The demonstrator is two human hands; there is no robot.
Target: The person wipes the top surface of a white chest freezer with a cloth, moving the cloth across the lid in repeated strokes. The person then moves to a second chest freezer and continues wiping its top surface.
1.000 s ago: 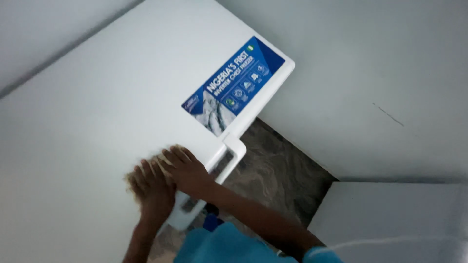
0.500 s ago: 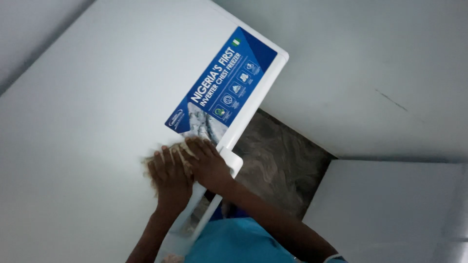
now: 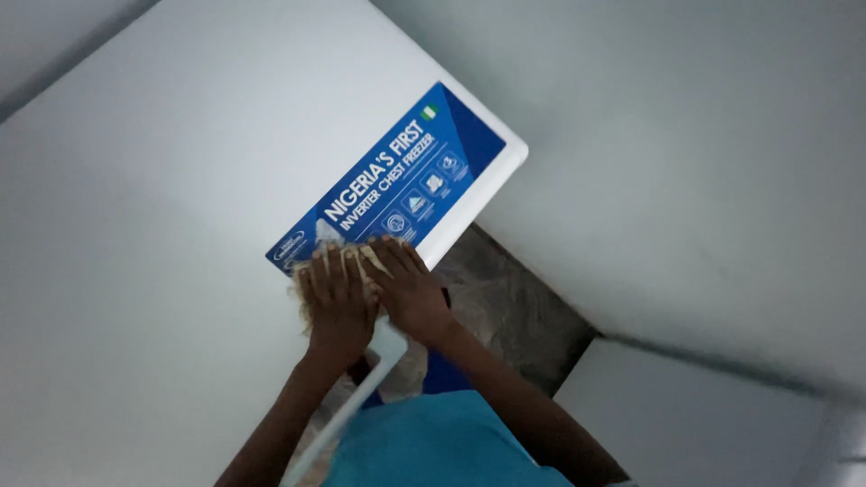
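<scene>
A white chest freezer lid fills the left of the view, with a blue rectangular sticker near its right corner. My left hand and my right hand lie side by side, pressed flat on a pale tan fibrous cloth at the lid's front edge. The cloth shows only between and around my fingers. Both hands overlap the lower end of the sticker. The lid's white handle sits just below my wrists.
A grey wall stands to the right of the freezer. Brown marbled floor shows in the gap beside it. A white flat surface lies at lower right. My blue shirt is at the bottom.
Both hands have slid the cloth along the lid's front edge towards the sticker, from beside the handle onto the sticker's lower end.
</scene>
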